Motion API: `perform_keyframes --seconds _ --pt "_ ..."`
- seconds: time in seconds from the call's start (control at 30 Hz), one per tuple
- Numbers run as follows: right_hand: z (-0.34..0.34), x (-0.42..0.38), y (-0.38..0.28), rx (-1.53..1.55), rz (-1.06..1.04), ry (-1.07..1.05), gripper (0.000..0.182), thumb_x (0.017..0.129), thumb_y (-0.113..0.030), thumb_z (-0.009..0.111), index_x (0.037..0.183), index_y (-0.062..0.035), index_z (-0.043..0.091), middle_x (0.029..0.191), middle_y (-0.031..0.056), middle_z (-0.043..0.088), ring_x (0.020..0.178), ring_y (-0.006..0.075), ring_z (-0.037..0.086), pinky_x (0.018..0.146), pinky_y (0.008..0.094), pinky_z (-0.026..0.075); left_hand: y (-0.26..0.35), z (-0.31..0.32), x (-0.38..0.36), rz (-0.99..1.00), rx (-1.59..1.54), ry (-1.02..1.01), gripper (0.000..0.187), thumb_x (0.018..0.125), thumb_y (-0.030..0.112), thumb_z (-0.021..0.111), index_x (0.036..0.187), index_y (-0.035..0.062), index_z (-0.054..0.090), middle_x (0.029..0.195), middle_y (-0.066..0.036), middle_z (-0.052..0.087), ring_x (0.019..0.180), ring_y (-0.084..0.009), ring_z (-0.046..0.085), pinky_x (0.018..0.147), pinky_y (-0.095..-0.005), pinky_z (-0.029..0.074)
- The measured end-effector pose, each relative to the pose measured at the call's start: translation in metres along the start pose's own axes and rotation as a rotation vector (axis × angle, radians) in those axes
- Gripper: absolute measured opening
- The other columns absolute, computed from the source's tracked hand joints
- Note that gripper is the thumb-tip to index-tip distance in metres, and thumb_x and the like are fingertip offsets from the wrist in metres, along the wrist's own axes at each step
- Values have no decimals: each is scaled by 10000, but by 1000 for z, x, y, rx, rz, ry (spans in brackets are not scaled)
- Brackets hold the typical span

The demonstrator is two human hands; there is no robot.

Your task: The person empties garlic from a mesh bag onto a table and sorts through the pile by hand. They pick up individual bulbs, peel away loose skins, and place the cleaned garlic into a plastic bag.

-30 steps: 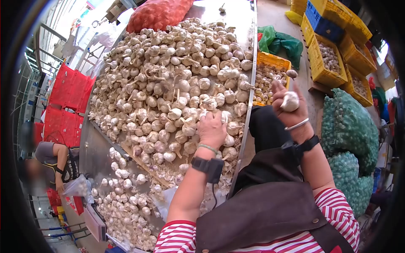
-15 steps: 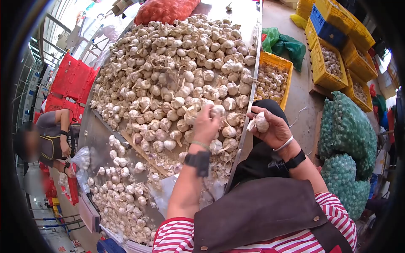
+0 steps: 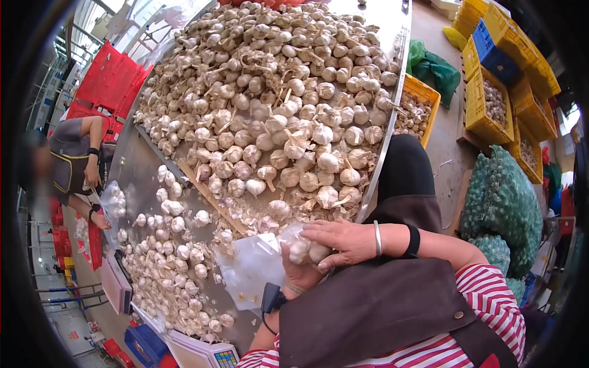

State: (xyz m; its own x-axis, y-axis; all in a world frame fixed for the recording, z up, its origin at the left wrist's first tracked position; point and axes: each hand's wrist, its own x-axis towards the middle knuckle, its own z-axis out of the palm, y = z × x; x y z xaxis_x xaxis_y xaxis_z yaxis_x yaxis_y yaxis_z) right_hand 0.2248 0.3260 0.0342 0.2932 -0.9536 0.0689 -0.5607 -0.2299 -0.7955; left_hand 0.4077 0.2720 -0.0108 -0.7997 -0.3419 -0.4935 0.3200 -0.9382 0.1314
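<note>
My two hands are together close to my apron at the near edge of the metal table. Garlic bulbs (image 3: 300,250) are gathered between them. My left hand (image 3: 300,274) cups the bulbs from below, its fingers partly hidden. From the right, my right hand (image 3: 350,239) curls over the same bulbs. A clear plastic sheet or bag (image 3: 248,276) lies on the table just left of my hands. Beyond them spreads a large heap of untrimmed garlic (image 3: 276,110), many bulbs with stalks. Cleaner, whiter garlic (image 3: 178,264) lies at the left, past a wooden strip (image 3: 211,197).
A scale (image 3: 205,354) stands at the table's lower left. Yellow crates (image 3: 488,104) of garlic and green net sacks (image 3: 500,202) are on the right. Another person (image 3: 76,153) at the left handles a plastic bag (image 3: 112,205). Red crates (image 3: 110,83) stand behind.
My left hand has come back from the heap and my right hand has moved left to meet it. The bulbs held apart before are now together between both hands. The view has shifted.
</note>
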Motion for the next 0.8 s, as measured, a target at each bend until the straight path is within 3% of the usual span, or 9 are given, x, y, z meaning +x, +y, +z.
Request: perform_keyframes --seconds 0.13,0.27,0.4,0.43,0.5,0.6,0.63,0.7,0.8 --pt "6 18 22 64 123 11 695 851 -378 657 1403 -68 370 1377 218 442 1214 378 494 968 432 439 35 -49 -21 44 -233 -360 768 792 681 583 1324 138 476 1364 -124 453 1100 -312 577 745 -376 563" --pt "-55 41 49 -324 359 287 364 802 -258 692 1087 -68 568 1007 166 588 962 339 584 831 439 484 144 -62 -64 592 49 -189 680 820 607 608 1265 98 535 1318 -140 502 1059 -314 596 684 -358 566" --pt "-70 55 85 -569 341 355 336 740 -180 709 1028 -59 586 1031 200 566 971 370 576 820 441 487 252 -42 -115 1073 176 607 552 886 429 621 1300 82 508 1335 -163 507 1126 -310 566 836 -412 541" --pt "-67 58 92 -525 431 264 339 726 -172 709 1023 -59 590 1029 204 565 973 371 575 824 440 486 267 -46 -110 1077 175 605 552 886 429 621 1300 82 508 1335 -163 507 1126 -310 566 836 -412 541" --pt "-64 61 105 -480 517 168 342 713 -164 709 1018 -59 594 1027 208 563 976 372 574 829 439 484 290 -58 -88 1583 822 1249 569 894 276 652 1327 -25 438 1239 -177 554 1069 -282 587 946 -391 476" --pt "-76 53 109 -277 467 296 351 680 -123 680 1008 -37 588 959 198 581 896 380 592 819 421 491 262 -19 -29 1337 1281 1001 396 859 38 649 1224 -66 537 1166 -132 607 1035 -209 588 895 -298 488" --pt "-90 48 101 -186 522 258 372 740 -143 684 1093 -57 601 961 133 605 915 284 618 789 370 517 241 -7 6 1282 1442 819 281 846 -8 629 1126 -31 619 1125 -99 628 991 -180 604 833 -279 507" --pt "-112 35 88 782 627 382 387 792 -154 666 1158 -64 575 1055 88 615 956 203 621 780 339 537 186 32 65 1130 1564 428 268 827 75 667 1089 21 654 1100 -107 646 964 -195 621 828 -318 503" --pt "-130 23 85 1389 352 548 475 868 -266 607 1287 -87 473 1173 83 586 976 173 624 777 352 558 130 58 143 1068 1929 177 438 792 189 739 1178 44 590 1135 -127 615 1094 -268 566 948 -379 445"
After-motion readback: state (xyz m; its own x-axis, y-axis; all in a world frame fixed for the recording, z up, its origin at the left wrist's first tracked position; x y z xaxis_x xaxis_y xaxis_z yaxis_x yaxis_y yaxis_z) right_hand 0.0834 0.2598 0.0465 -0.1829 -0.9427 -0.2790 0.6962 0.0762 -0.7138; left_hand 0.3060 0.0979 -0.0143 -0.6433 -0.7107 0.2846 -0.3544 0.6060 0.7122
